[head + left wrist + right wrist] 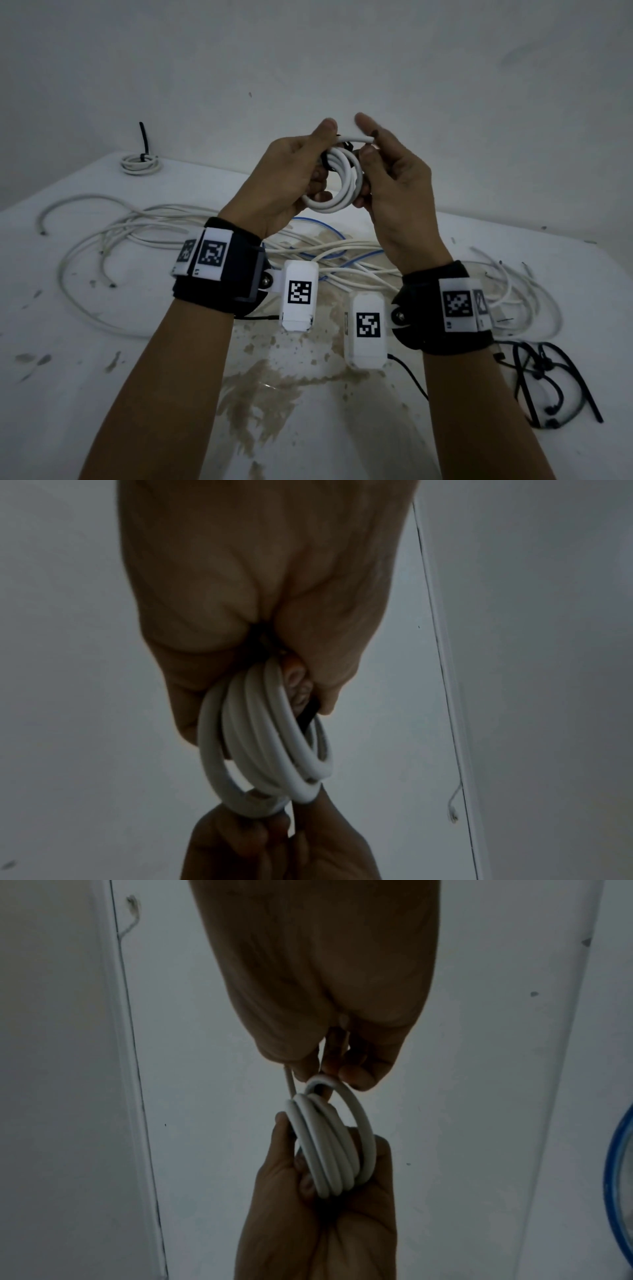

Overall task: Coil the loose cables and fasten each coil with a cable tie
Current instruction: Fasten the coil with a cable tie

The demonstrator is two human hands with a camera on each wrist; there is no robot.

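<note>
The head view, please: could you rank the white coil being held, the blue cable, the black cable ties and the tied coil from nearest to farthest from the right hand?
1. White coil, in the right hand's grip.
2. Blue cable, on the table below the hands.
3. Black cable ties at front right and tied coil at back left: too close to call.

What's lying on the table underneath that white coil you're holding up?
Below the white coil, held by the left hand and right hand, loose white cables and a blue cable sprawl over the stained table. The wrists hide part of the tangle.
</note>
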